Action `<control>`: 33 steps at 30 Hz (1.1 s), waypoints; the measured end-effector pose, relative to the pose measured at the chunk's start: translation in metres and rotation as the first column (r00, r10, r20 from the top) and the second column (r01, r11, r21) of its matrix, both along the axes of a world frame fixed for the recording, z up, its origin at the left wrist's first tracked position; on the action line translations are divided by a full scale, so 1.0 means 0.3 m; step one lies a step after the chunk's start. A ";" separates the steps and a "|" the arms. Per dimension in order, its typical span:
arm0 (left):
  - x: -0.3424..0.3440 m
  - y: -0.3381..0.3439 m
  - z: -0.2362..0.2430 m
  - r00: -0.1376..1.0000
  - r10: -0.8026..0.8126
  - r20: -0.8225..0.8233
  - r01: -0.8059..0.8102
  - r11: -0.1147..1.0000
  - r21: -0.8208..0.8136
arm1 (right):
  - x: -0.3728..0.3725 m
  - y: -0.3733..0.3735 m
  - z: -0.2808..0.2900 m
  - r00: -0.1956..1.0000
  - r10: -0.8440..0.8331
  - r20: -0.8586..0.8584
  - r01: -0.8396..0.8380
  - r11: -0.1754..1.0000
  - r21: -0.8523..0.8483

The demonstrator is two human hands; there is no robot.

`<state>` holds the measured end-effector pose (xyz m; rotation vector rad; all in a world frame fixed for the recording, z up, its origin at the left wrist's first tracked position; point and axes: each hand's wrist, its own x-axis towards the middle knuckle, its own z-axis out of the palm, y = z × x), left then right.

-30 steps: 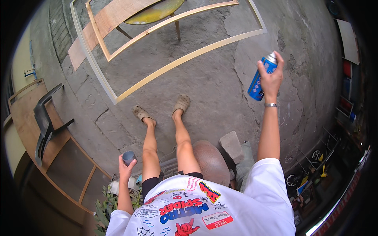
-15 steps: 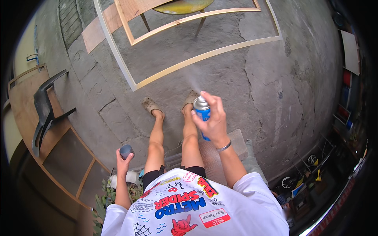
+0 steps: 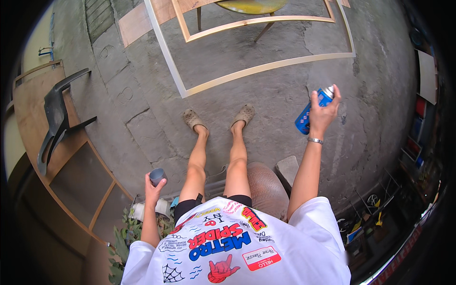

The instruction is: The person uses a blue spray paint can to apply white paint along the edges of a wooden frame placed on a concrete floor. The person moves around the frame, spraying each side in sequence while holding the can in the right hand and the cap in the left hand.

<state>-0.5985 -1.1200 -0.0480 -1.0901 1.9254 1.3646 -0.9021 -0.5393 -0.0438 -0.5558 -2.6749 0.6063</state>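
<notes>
My right hand [image 3: 324, 113] is wrapped round a blue spray can [image 3: 302, 121], held tilted off to the right with a finger on its top. In front of the can, the larger frame [image 3: 259, 71] has a whitish left side and a paler, yellowish wood tone along its near strip. Inside its outline shows a smaller bare-wood frame [image 3: 251, 22]. A grey cup-shaped cap [image 3: 158, 177] is held in my left hand [image 3: 151, 192], low on the left and away from the frames. Faint haze hangs near the can's nozzle.
A yellow round-topped stool [image 3: 251, 5] stands beyond the frames. On the left, a dark plastic chair [image 3: 57, 114] rests against wooden panels [image 3: 33, 118]. Leafy plants [image 3: 124, 242] are by my left arm, a concrete block [image 3: 287, 171] by my right. Cracked concrete floor [image 3: 142, 109] lies around.
My right hand has swung right and forward with the spray can, from the frame's near strip toward its right corner. The frames sit further right in view. My left hand still holds the cap.
</notes>
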 end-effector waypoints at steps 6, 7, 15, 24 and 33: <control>0.033 -0.077 0.001 1.000 0.002 0.001 -0.002 1.000 -0.031 | 0.037 -0.177 0.005 0.998 0.002 0.067 0.006 0.993 -0.120; 0.032 -0.089 0.005 1.000 0.010 0.003 -0.010 0.999 -0.037 | 0.065 -0.264 0.006 0.994 0.051 0.096 -0.032 0.981 -0.189; 0.079 -0.223 -0.016 0.996 0.082 -0.034 -0.082 0.997 -0.002 | 0.331 -0.902 0.008 0.866 0.477 0.149 -0.341 0.781 -0.523; 0.050 -0.256 -0.014 0.998 0.065 -0.021 -0.065 0.998 -0.011 | 0.382 -1.095 0.011 0.836 0.503 0.220 -0.284 0.738 -0.612; 0.023 -0.287 -0.002 1.000 0.029 -0.006 -0.029 1.000 0.004 | 0.143 -0.626 -0.075 0.998 -0.053 -0.030 0.049 0.991 -0.128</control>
